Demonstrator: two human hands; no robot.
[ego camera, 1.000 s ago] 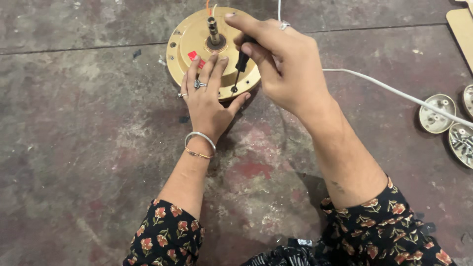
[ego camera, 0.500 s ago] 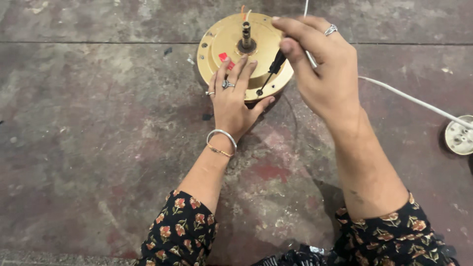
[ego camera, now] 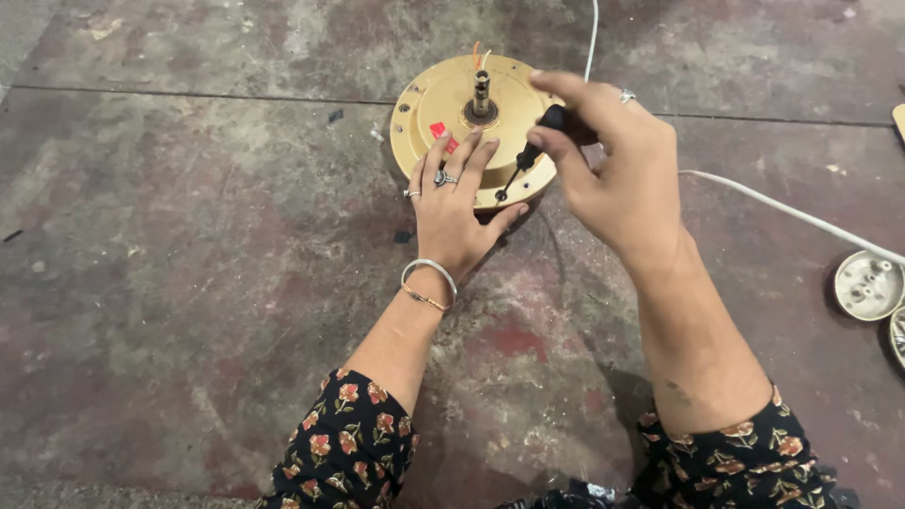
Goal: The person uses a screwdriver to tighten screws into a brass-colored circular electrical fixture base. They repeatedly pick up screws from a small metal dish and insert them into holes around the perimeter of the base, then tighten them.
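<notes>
I see the motor housing (ego camera: pixel 471 127) on the floor (ego camera: pixel 189 283), my left hand (ego camera: pixel 452 207) resting on its near edge, my right hand (ego camera: pixel 617 174) beside it holding a screwdriver (ego camera: pixel 528 155); a cable (ego camera: pixel 792 212) and small cap (ego camera: pixel 867 285) lie right.

The person's left hand (ego camera: pixel 451 203) lies palm down, fingers spread and pointing away, with rings on two fingers and thin bangles at the wrist. The right hand (ego camera: pixel 617 174) is raised, fingers curled in a pinch grip, a ring on one finger. Both forearms are bare below floral sleeves.

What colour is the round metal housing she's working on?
Gold, or brassy yellow: the round motor housing, with a small red sticker. The head view shows it.
</notes>
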